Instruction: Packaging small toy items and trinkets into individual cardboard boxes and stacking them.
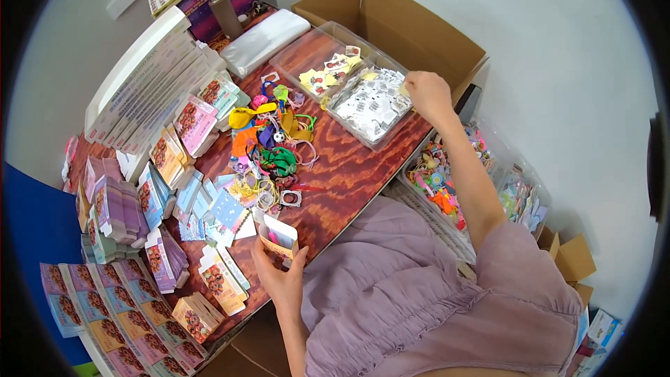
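Near the table's front edge, my left hand (280,276) grips a small open-topped cardboard box (280,236), its flap up and something pink showing inside. My right hand (428,96) reaches to the right side of a clear plastic tray (377,141). Its fingers are pinched together, and what they hold, if anything, is too small to make out. White printed slips (370,106) fill the tray's nearer part; yellow and white paper pieces (331,75) lie in the farther part. A heap of colourful small toys and cords (276,132) sits between the hands.
Stacks of flat printed boxes (115,206) and a sheet rack (143,84) line the left side. A big carton (419,28) stands behind the tray. Below the table's right edge is a bin of small trinkets (447,188). A grey bottle (225,14) stands at the back.
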The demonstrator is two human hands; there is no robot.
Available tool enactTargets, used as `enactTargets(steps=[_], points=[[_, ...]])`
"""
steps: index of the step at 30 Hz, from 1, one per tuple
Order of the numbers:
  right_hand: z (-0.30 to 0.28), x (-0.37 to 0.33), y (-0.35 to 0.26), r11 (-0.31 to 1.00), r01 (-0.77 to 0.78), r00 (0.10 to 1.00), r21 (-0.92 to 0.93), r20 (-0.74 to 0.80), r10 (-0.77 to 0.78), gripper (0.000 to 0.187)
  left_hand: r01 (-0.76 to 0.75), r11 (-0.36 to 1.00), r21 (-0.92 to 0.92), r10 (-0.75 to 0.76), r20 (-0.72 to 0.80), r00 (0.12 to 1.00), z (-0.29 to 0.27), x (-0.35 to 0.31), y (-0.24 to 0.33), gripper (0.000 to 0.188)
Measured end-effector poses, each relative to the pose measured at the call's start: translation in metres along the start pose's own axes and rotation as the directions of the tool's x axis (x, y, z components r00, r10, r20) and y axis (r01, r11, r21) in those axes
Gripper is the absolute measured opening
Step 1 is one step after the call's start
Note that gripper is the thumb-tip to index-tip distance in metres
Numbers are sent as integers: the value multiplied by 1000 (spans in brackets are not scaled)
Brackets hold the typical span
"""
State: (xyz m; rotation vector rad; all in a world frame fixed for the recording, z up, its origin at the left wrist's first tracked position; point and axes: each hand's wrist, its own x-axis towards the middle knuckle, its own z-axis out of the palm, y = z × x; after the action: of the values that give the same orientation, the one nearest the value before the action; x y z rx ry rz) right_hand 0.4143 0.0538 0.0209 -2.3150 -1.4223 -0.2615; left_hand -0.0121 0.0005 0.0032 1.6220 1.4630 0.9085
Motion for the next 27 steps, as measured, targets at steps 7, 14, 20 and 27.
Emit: enactTargets(steps=[7, 14, 20, 27], points=[[-1, 12, 18, 703, -257, 938, 663, 345, 18, 6, -12, 1000, 15, 11, 19, 1000, -2, 2, -11, 75], [-6, 2, -10, 581, -326, 904, 746, 426, -39, 4, 41, 999, 6, -41, 28, 999, -5, -1, -7, 72], [-17, -1, -23, 481, -361, 882, 799, 460, -103, 14, -60, 995, 78, 57, 44, 997, -1, 1, 6, 71], [-19, 15, 3, 738, -201, 925, 644, 372, -73, 47, -71, 994, 83, 67, 43, 997, -1, 2, 7, 74]])
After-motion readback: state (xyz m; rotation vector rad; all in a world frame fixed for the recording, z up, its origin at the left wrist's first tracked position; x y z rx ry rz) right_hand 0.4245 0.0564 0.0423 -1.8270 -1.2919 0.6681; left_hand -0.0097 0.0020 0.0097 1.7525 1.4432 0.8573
